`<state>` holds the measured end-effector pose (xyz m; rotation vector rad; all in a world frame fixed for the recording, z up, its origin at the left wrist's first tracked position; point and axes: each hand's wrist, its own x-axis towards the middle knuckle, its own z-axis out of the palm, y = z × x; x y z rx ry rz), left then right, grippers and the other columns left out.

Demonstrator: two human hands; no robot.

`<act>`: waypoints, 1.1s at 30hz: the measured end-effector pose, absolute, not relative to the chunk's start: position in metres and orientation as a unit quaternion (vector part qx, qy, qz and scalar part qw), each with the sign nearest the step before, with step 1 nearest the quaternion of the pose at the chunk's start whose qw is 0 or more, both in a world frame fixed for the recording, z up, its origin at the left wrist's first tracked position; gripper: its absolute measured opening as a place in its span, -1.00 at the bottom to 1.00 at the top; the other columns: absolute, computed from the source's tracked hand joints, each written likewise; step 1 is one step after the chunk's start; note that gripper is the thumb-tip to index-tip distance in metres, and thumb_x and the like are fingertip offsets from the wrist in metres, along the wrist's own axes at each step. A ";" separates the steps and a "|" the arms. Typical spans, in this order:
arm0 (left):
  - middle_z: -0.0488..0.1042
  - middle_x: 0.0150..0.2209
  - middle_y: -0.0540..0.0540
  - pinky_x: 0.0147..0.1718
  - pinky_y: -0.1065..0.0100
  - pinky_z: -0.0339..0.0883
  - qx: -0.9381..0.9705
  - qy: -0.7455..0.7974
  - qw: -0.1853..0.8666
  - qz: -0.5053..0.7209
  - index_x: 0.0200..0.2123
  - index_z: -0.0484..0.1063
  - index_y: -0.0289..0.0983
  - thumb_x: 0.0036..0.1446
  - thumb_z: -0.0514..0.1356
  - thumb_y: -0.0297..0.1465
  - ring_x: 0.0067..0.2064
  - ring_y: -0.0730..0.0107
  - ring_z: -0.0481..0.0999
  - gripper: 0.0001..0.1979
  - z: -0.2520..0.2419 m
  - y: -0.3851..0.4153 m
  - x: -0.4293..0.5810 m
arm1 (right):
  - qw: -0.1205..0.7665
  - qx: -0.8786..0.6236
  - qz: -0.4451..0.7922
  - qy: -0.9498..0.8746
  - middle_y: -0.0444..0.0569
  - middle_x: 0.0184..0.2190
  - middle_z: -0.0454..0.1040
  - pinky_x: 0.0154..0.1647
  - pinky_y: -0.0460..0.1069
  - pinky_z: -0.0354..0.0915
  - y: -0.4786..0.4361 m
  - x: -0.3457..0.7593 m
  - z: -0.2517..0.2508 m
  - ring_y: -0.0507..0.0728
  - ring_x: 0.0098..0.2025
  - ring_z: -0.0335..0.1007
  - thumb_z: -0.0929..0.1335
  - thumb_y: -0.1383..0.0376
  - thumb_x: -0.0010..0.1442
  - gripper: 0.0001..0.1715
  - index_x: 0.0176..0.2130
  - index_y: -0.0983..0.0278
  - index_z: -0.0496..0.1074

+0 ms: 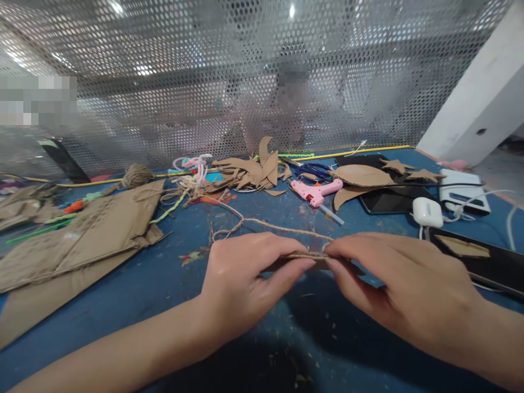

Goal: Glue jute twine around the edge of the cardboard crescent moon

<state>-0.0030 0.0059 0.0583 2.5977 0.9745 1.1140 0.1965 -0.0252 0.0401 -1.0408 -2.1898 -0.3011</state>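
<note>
Between my two hands, a thin cardboard piece [314,262] is held edge-on above the blue table. My left hand [249,278] pinches its left part with thumb on the near side and fingers behind. With the same kind of pinch, my right hand [403,284] grips the right part; the fingertips of both hands nearly meet. Most of the piece is hidden by my fingers. A strand of brown twine [282,225] runs from the left across the table to my right fingertips. Beyond my hands lies a pink glue gun [315,192] with a clear glue stick in it.
Large cardboard sheets [82,234] cover the left side. A twine ball [137,176], cut cardboard scraps [254,169] and blue-handled scissors [313,172] lie at the back. Right are cardboard leaf shapes [360,176], a white earbud case [427,212] and a dark phone [483,262]. Perforated metal [204,82] stands behind.
</note>
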 end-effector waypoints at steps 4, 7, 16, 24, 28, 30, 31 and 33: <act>0.60 -0.46 0.08 -0.42 0.58 0.38 0.859 0.329 0.119 0.374 -0.37 0.53 -0.23 0.06 0.27 -0.47 -0.48 0.56 0.56 -0.96 0.060 0.005 -0.001 | 0.360 -0.399 -0.081 -0.839 -0.14 -0.41 0.59 -0.24 -0.13 0.41 -0.025 0.194 0.044 0.03 -0.39 0.54 0.27 0.37 0.25 -0.87 -0.32 0.22 0.39; 0.60 -0.47 0.08 -0.44 0.61 0.38 0.841 0.342 0.171 0.382 -0.42 0.53 -0.24 0.02 0.28 -0.52 -0.49 0.57 0.55 -0.93 0.061 0.004 0.001 | 0.370 -0.399 -0.070 -0.836 -0.13 -0.42 0.58 -0.24 -0.13 0.41 -0.026 0.194 0.045 0.03 -0.40 0.54 0.29 0.37 0.23 -0.91 -0.31 0.24 0.39; 0.57 -0.54 0.06 -0.52 0.56 0.37 0.813 0.348 0.229 0.405 -0.48 0.52 -0.25 -0.02 0.25 -0.54 -0.53 0.53 0.51 -0.91 0.065 0.005 0.003 | 0.365 -0.416 0.003 -0.833 -0.15 -0.46 0.55 -0.46 -0.13 0.36 -0.026 0.197 0.049 0.02 -0.49 0.49 0.34 0.31 0.16 -0.93 -0.27 0.23 0.37; 0.55 -0.57 0.05 -0.57 0.55 0.31 0.807 0.358 0.223 0.412 -0.52 0.51 -0.26 -0.03 0.25 -0.53 -0.56 0.54 0.47 -0.91 0.065 0.006 0.000 | 0.373 -0.473 0.106 -0.791 -0.28 -0.47 0.54 -0.53 -0.21 0.31 -0.026 0.200 0.055 -0.05 -0.50 0.50 0.38 0.33 0.10 -0.79 -0.22 0.17 0.31; 0.54 -0.57 0.05 -0.57 0.53 0.30 0.810 0.363 0.191 0.420 -0.52 0.50 -0.26 -0.01 0.25 -0.51 -0.57 0.54 0.47 -0.92 0.066 0.007 -0.001 | 0.382 -0.460 0.059 -0.799 -0.25 -0.52 0.49 -0.52 -0.18 0.32 -0.024 0.202 0.060 -0.03 -0.54 0.45 0.38 0.33 0.10 -0.91 -0.33 0.20 0.36; 0.54 -0.56 0.05 -0.55 0.52 0.32 0.814 0.358 0.165 0.425 -0.51 0.50 -0.25 -0.01 0.25 -0.50 -0.55 0.52 0.48 -0.92 0.066 0.007 -0.002 | 0.386 -0.453 0.052 -0.802 -0.25 -0.55 0.47 -0.50 -0.15 0.33 -0.023 0.203 0.062 -0.03 -0.59 0.39 0.37 0.34 0.11 -0.95 -0.37 0.20 0.38; 0.54 -0.55 0.05 -0.53 0.52 0.33 0.817 0.354 0.155 0.428 -0.51 0.49 -0.24 -0.01 0.25 -0.50 -0.54 0.52 0.49 -0.92 0.066 0.007 -0.002 | 0.387 -0.452 0.059 -0.802 -0.25 -0.55 0.46 -0.50 -0.15 0.33 -0.023 0.203 0.062 -0.04 -0.59 0.38 0.37 0.35 0.12 -0.96 -0.38 0.20 0.40; 0.55 -0.54 0.06 -0.50 0.52 0.36 0.823 0.339 0.143 0.433 -0.49 0.49 -0.24 0.00 0.25 -0.51 -0.53 0.53 0.50 -0.92 0.065 0.007 -0.002 | 0.385 -0.461 0.095 -0.794 -0.25 -0.53 0.48 -0.51 -0.15 0.32 -0.023 0.202 0.063 -0.04 -0.56 0.37 0.37 0.34 0.11 -0.95 -0.38 0.18 0.42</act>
